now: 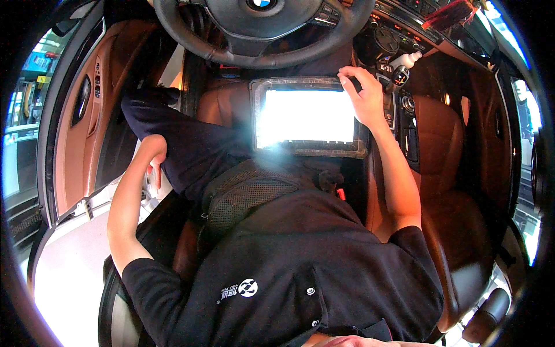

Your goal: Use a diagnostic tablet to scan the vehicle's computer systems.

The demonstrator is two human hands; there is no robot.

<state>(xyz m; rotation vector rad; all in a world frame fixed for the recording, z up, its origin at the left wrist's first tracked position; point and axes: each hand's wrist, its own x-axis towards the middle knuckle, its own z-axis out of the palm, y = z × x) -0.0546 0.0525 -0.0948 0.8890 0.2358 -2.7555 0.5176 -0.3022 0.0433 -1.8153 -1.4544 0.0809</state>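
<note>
A dark-framed tablet (312, 118) with a bright, washed-out white screen lies across my lap, just below the steering wheel. My right hand (364, 95) is at its upper right corner, thumb and fingers loosely bent and apart, with nothing seen between them. Whether the fingertips press on the frame is hard to tell. Beside my left thigh, my left hand (154, 151) hangs with the wrist sharply bent. Its visible fingers point down, loose and without anything in them; the others are hidden behind the hand.
The steering wheel (263, 58) is close beyond the tablet. To the right are the gear selector (400, 75), a white bottle (406, 59) and the brown passenger seat (442, 133). A brown door (81, 133) stands open on the left.
</note>
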